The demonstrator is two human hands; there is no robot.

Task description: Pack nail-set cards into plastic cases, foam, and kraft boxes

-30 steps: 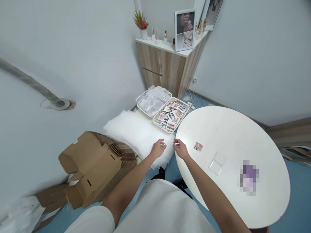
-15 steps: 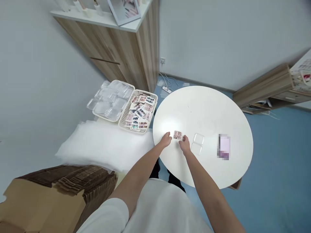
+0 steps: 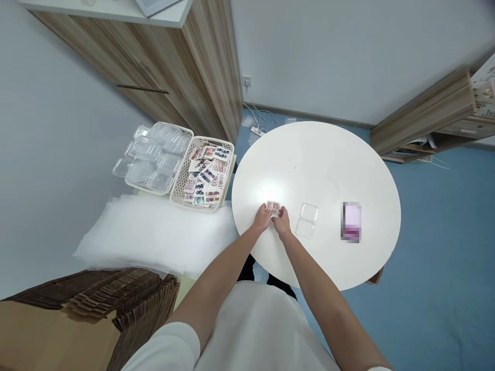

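A small card of pinkish press-on nails (image 3: pixel 273 207) is between my two hands over the white round table (image 3: pixel 332 170). My left hand (image 3: pixel 262 218) grips the card's left edge, its fingers closed. At the right edge, my right hand (image 3: pixel 282 220) pinches the card with thumb and fingers. To the right of my hands, a clear plastic case (image 3: pixel 308 220) lies opened flat on the tabletop, its two halves side by side. Farther right is a pixelated pinkish-purple item (image 3: pixel 351 222) that I cannot make out.
Left of the table, a white basket (image 3: pixel 175 198) holds many nail cards, beside another basket (image 3: pixel 131 184) heaped with clear plastic cases. White packing sheets (image 3: pixel 154 232) lie in front of them. Folded cardboard boxes (image 3: pixel 50 324) fill the lower left. A wooden cabinet (image 3: pixel 154 67) stands behind.
My hands have closed in on the card from both sides and now grip its edges. The whole view has shifted slightly, while the clear case stays in place on the table.
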